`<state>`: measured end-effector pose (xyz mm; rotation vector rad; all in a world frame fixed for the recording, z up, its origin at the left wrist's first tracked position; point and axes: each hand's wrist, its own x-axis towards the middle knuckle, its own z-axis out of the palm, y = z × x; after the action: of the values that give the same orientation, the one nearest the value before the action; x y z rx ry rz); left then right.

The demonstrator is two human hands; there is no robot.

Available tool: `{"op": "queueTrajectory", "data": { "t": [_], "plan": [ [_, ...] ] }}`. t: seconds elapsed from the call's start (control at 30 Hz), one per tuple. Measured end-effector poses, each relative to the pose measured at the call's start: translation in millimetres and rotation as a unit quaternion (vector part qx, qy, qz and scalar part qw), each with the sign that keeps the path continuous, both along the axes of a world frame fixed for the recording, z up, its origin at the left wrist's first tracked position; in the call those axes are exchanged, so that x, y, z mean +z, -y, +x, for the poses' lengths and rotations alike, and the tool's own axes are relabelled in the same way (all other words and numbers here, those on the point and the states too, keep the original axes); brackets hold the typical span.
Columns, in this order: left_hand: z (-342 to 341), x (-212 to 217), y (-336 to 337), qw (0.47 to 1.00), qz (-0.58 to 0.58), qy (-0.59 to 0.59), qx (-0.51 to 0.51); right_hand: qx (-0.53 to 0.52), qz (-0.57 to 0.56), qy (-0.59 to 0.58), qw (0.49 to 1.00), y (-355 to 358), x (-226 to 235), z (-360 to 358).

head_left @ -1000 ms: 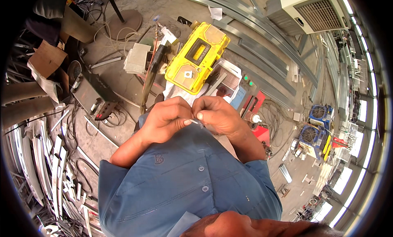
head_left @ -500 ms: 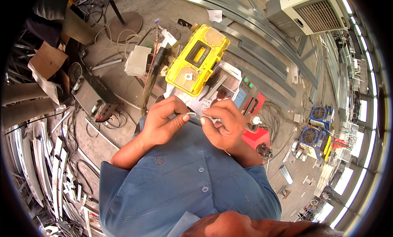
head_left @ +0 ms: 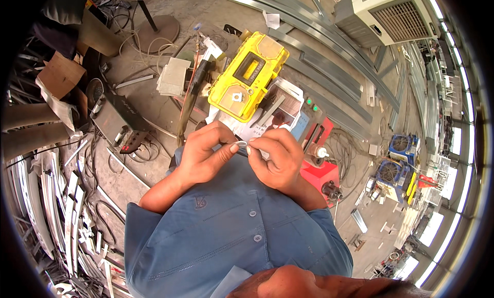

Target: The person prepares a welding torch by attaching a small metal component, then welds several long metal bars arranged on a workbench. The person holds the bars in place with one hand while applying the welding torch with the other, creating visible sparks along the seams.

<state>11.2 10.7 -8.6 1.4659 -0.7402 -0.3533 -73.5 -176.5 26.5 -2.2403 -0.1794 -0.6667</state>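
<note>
A small, pale, ring-like piece is pinched between the thumb and forefinger of my left hand. It is too small to name more closely. My right hand meets it from the other side, its thumb and forefinger closed close to the piece's right end. Whether those fingertips hold a part of it or something thinner cannot be made out. Just beyond my hands lies a yellow toolbox with a small white fitting on its lid. Papers and a white tray sit beside it.
To the right stand a red machine and a grey panel with green lights. Metal profiles lie at the far right, near an air cooler. A dark box-shaped unit and metal offcuts are on the left.
My right hand has shifted slightly left, bringing its fingertips closer to the ring-like piece and my left fingers. The left hand stays in place.
</note>
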Motion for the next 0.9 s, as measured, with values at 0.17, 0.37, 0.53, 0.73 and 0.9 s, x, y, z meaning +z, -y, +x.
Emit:
{"op": "queueTrajectory", "data": {
  "t": [0.17, 0.37, 0.53, 0.73, 0.9],
  "plan": [
    [-1.1, 2.9, -0.1, 1.0, 0.007, 0.017, 0.001, -0.004, 0.004, -0.008, 1.0, -1.1, 1.9, 0.5],
    [-1.7, 2.0, 1.6, 0.999, 0.006, 0.034, 0.008, -0.017, 0.016, -0.029, 0.999, -2.7, 0.3, 1.0],
    [-1.6, 3.3, 2.4, 0.999, 0.007, 0.038, 0.013, -0.009, 0.031, -0.045, 0.998, -2.6, -2.6, -0.7],
    [-1.8, 3.9, 3.7, 1.0, -0.011, 0.001, 0.019, 0.017, -0.017, 0.019, 1.0, 0.2, -2.5, 5.1],
    [-2.6, 4.2, 6.6, 0.999, -0.024, -0.039, 0.021, 0.012, -0.037, 0.036, 0.999, 1.8, -3.7, 5.3]
  ]
}}
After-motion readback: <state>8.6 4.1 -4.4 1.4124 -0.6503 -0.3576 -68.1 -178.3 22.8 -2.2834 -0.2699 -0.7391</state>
